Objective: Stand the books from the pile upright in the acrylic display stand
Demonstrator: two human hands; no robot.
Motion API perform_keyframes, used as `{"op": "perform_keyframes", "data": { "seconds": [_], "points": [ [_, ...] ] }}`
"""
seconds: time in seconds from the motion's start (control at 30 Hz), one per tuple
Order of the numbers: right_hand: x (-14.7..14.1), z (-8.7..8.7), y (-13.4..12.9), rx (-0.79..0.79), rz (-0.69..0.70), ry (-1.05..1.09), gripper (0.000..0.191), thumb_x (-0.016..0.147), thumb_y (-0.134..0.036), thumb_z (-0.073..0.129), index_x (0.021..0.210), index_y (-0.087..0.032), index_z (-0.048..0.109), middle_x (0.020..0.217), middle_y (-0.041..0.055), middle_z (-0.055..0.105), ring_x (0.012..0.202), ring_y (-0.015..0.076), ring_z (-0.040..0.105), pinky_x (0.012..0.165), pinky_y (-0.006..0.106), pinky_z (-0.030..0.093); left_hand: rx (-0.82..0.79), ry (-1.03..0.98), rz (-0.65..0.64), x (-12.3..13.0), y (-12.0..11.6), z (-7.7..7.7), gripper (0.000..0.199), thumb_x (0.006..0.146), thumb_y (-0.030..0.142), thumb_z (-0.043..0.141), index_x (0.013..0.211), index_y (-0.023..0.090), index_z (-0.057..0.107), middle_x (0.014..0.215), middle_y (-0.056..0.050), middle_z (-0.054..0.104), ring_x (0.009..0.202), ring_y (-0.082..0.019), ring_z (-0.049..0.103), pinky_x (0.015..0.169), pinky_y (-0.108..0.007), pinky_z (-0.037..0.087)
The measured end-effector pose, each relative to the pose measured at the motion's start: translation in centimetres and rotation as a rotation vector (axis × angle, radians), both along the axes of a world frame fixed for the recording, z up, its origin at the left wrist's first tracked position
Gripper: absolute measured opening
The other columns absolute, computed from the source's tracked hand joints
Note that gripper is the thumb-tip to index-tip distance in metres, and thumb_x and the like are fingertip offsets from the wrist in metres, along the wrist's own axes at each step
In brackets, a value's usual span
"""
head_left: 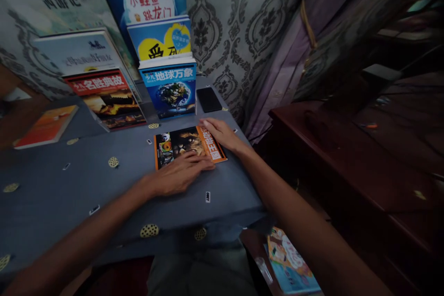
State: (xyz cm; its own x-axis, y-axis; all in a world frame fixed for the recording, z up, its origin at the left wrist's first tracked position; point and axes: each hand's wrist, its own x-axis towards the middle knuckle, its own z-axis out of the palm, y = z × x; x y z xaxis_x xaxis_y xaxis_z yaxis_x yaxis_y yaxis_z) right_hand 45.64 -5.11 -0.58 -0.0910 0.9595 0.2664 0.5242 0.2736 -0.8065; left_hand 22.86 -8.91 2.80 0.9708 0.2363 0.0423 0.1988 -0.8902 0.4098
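Observation:
A book [190, 141] with a dark cover, an animal's face and an orange title strip lies flat on the cloth-covered table. Across its lower part rests my left hand [183, 173], palm down with the fingers stretched out. At the book's upper right corner my right hand [222, 134] has its fingers together on the edge; its thumb is hard to make out. Just behind stands a blue book [169, 95] with a globe on the cover. To its left a red-topped book [107, 97] leans upright.
More books stand behind, including a blue and yellow one [163, 44]. A black phone [208, 99] lies near the table's right edge. An orange book [46, 125] lies at the left. Beside the table are a dark red cabinet [333, 152] and, lower down, colourful books [291, 259].

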Motion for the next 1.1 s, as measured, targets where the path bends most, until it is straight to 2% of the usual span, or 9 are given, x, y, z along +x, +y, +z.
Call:
{"op": "perform_keyframes", "data": {
  "seconds": [0.07, 0.13, 0.27, 0.33, 0.5, 0.67, 0.8, 0.93, 1.1],
  "points": [
    [-0.3, 0.2, -0.6, 0.018, -0.007, -0.118, 0.04, 0.102, -0.038, 0.042, 0.125, -0.015, 0.065, 0.124, 0.0111, 0.071, 0.113, 0.0245, 0.066, 0.099, 0.038, 0.048, -0.102, -0.091, 0.083, -1.6, 0.5, 0.3, 0.04, 0.101, 0.019, 0.032, 0.138, 0.022, 0.05, 0.14, -0.006, 0.062, 0.134, -0.017, 0.052, 0.116, -0.038, 0.037],
    [-0.9, 0.5, -1.2, 0.021, -0.015, -0.261, 0.037, 0.1, -0.031, 0.044, 0.127, -0.016, 0.063, 0.124, 0.0113, 0.071, 0.113, 0.0252, 0.065, 0.101, 0.041, 0.046, -0.15, -0.2, 0.233, -3.2, 1.6, 0.3, 0.036, 0.102, 0.025, 0.035, 0.132, 0.022, 0.054, 0.133, -0.007, 0.066, 0.125, -0.018, 0.059, 0.108, -0.036, 0.046],
    [-2.8, 1.2, -2.0, 0.051, -0.043, -0.493, 0.032, 0.098, -0.024, 0.048, 0.125, -0.018, 0.064, 0.123, 0.0124, 0.071, 0.118, 0.0293, 0.062, 0.109, 0.054, 0.036, -0.073, -0.338, 0.627, -6.1, 5.1, -0.6, 0.031, 0.097, 0.026, 0.039, 0.121, 0.019, 0.057, 0.12, -0.009, 0.072, 0.113, -0.022, 0.067, 0.099, -0.039, 0.05],
    [-4.5, 1.5, -1.9, 0.099, 0.02, -0.546, 0.03, 0.097, -0.021, 0.05, 0.122, -0.019, 0.066, 0.124, 0.0132, 0.07, 0.125, 0.0309, 0.058, 0.111, 0.057, 0.032, -0.078, -0.359, 0.707, -7.1, 6.6, -1.2, 0.031, 0.095, 0.025, 0.039, 0.121, 0.019, 0.055, 0.115, -0.009, 0.074, 0.11, -0.023, 0.068, 0.099, -0.042, 0.049],
    [-9.8, 1.7, -1.0, 0.205, 0.326, -0.52, 0.031, 0.096, -0.014, 0.051, 0.122, -0.019, 0.066, 0.124, 0.0131, 0.069, 0.124, 0.0272, 0.056, 0.105, 0.048, 0.042, -0.167, -0.427, 0.697, -8.2, 8.3, -2.3, 0.034, 0.092, 0.022, 0.039, 0.123, 0.02, 0.053, 0.112, -0.007, 0.076, 0.109, -0.021, 0.068, 0.103, -0.042, 0.047],
    [-12.9, 1.1, -2.0, 0.269, 0.483, -0.449, 0.032, 0.097, -0.015, 0.05, 0.124, -0.02, 0.066, 0.121, 0.0124, 0.068, 0.123, 0.0248, 0.055, 0.104, 0.046, 0.046, -0.258, -0.477, 0.673, -8.7, 8.6, -2.5, 0.034, 0.091, 0.02, 0.039, 0.122, 0.018, 0.052, 0.112, -0.009, 0.076, 0.109, -0.019, 0.069, 0.102, -0.04, 0.047],
    [-12.8, 0.8, -4.9, 0.29, 0.563, -0.397, 0.031, 0.1, -0.019, 0.048, 0.124, -0.019, 0.067, 0.123, 0.0128, 0.068, 0.125, 0.0228, 0.055, 0.105, 0.043, 0.047, -0.211, -0.433, 0.677, -8.8, 8.4, -2.4, 0.033, 0.092, 0.02, 0.04, 0.122, 0.019, 0.053, 0.112, -0.008, 0.076, 0.108, -0.02, 0.068, 0.101, -0.04, 0.048],
    [-11.8, 0.8, -7.9, 0.287, 0.634, -0.371, 0.033, 0.102, -0.019, 0.043, 0.127, -0.02, 0.065, 0.133, 0.0073, 0.066, 0.13, 0.0209, 0.052, 0.11, 0.043, 0.045, -0.13, -0.406, 0.636, -8.5, 7.9, -2.4, 0.032, 0.094, 0.024, 0.04, 0.123, 0.019, 0.053, 0.114, -0.008, 0.075, 0.11, -0.021, 0.066, 0.101, -0.04, 0.048],
    [-9.7, 0.7, -10.7, 0.222, 0.566, -0.269, 0.031, 0.102, -0.023, 0.046, 0.126, -0.023, 0.065, 0.13, 0.0086, 0.067, 0.131, 0.0196, 0.052, 0.108, 0.042, 0.047, 0.055, -0.315, 0.598, -7.9, 7.8, -2.7, 0.032, 0.097, 0.031, 0.039, 0.12, 0.016, 0.056, 0.118, -0.012, 0.069, 0.112, -0.025, 0.061, 0.101, -0.043, 0.047]
  ]
}}
